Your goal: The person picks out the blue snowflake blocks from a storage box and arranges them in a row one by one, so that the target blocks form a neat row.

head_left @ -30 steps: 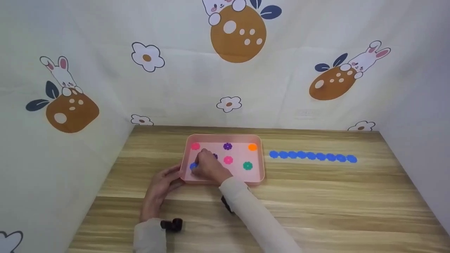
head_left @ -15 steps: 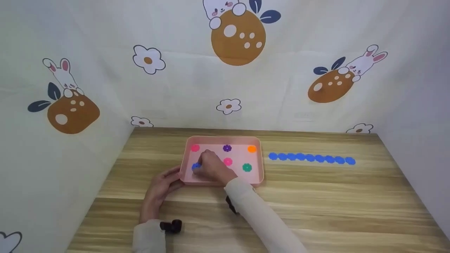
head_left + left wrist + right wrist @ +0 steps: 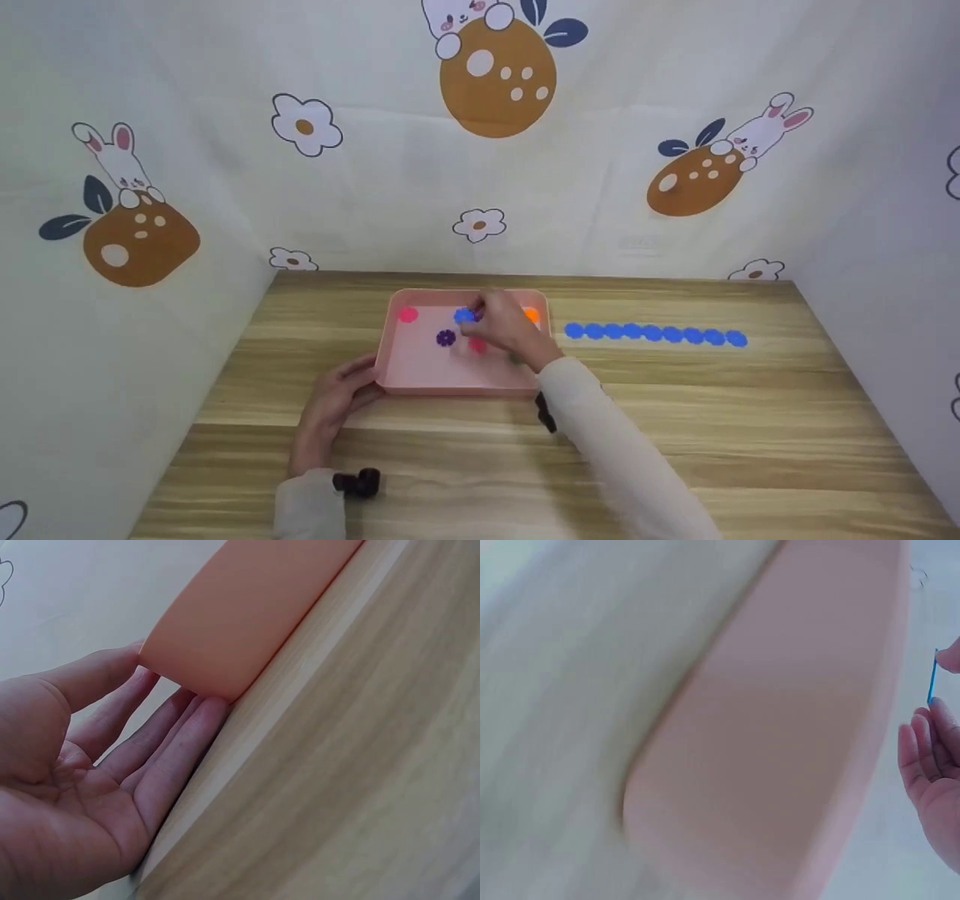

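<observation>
My right hand [image 3: 504,322] pinches a blue flower-shaped disc [image 3: 463,316] between thumb and fingers, over the back part of a pink tray [image 3: 420,369]. In the right wrist view the blue disc [image 3: 932,679] shows edge-on, as a thin line at the fingertips. My left hand [image 3: 337,397] rests at the tray's front left corner. Seen from the left wrist, the thumb touches the rim and the other fingers lie along the lower wall of the tray [image 3: 225,622]. A purple flower disc [image 3: 446,338] and a pink one [image 3: 408,315] lie inside; others are partly behind the right hand.
To the right of the tray, a row of several blue flower discs [image 3: 653,333] runs across the wooden table [image 3: 675,427]. An orange disc [image 3: 531,315] lies in the tray's back right corner. A patterned cloth [image 3: 390,165] stands behind the table.
My right hand has lifted the blue disc from the tray's left side and moved right and back with it. The purple disc it covered now shows. The left hand stays at the tray.
</observation>
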